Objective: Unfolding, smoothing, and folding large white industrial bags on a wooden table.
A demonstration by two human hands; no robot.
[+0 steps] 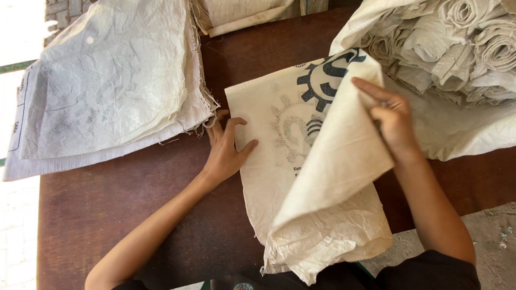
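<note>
A: On the dark brown wooden worktop (107,215), a cream woven plastic sack with a dark gear print (290,161), long axis running away from the body. Left hand (226,153)?

B: Flat, fingers spread, pinning its left edge. Right hand (392,121) pinches the far corner, folding it toward the body. Stacked white sacks (107,86) lie left of it.

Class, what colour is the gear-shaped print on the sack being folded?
Dark navy, almost black, on the cream sack; gear print, head view.

Bare table (134,215) lies open at left; flat sack stack (107,80) and rolled sacks (457,43) crowd the far side.
</note>
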